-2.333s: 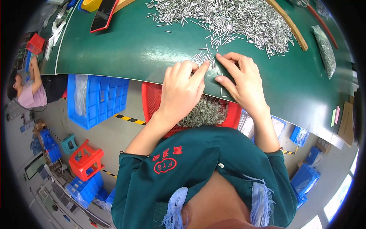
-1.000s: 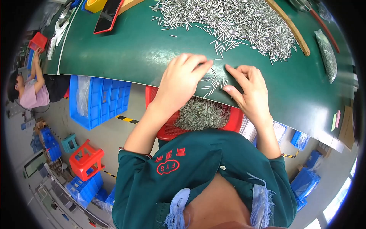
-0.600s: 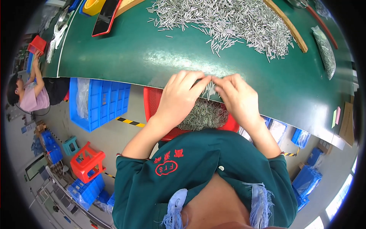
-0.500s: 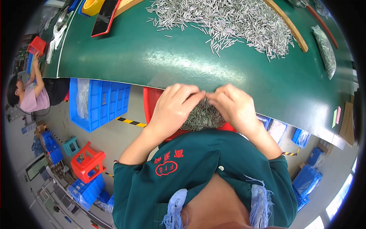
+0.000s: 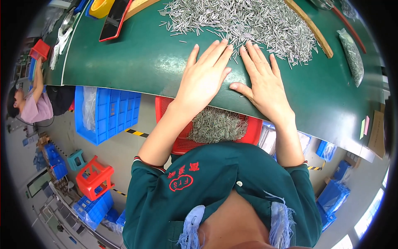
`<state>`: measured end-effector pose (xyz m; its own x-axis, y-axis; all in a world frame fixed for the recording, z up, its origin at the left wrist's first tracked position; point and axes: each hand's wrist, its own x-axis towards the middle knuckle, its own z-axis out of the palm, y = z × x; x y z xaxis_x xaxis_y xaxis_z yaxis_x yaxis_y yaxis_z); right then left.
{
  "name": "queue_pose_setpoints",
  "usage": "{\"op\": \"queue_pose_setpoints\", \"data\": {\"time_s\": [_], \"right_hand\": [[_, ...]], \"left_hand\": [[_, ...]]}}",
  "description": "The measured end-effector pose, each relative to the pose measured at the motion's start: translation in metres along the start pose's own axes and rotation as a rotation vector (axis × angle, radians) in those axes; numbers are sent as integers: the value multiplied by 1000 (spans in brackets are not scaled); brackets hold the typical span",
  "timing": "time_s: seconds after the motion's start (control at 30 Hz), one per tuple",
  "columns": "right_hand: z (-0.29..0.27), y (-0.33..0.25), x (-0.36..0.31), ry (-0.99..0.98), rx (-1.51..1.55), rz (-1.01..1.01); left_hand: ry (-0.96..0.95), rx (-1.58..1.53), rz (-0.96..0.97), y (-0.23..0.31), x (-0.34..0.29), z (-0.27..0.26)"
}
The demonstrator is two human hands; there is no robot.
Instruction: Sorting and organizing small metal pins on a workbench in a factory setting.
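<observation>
Both hands, the left hand [image 5: 204,79] and right hand [image 5: 261,85], were laid flat with fingers spread, holding nothing, on the green counter [image 5: 137,62] at the near edge of the metal pins [image 5: 248,20] heaped there.

1. A green mat [image 5: 137,62] covers the bench, its near edge curving across the view.
2. Below lies a grey concrete floor [image 5: 120,145] with black-and-yellow tape [image 5: 137,133].
3. A blue crate [image 5: 105,112] sits under the bench's left end.
4. A red stool [image 5: 95,176] and a small teal stool [image 5: 76,159] stand at lower left.
</observation>
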<state>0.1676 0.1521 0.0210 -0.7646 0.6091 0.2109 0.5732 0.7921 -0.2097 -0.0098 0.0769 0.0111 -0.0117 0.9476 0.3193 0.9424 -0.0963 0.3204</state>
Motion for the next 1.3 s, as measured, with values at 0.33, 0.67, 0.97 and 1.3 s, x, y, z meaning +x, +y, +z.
{"op": "queue_pose_setpoints", "data": {"time_s": [0.33,0.67,0.97,1.3], "right_hand": [[-10,-30,-42,-184,102,-169],[-19,-12,-59,-143,129,-100],[-14,-19,-47,-126,129,-131],[-12,-30,-32,-159,172,-186]], "left_hand": [[-228,-44,-22,22,-60,-38],[8,-59,-36,2,-91,-42],[81,-74,-24,1,-80,-45],[126,-63,-18,7,-61,-28]]}}
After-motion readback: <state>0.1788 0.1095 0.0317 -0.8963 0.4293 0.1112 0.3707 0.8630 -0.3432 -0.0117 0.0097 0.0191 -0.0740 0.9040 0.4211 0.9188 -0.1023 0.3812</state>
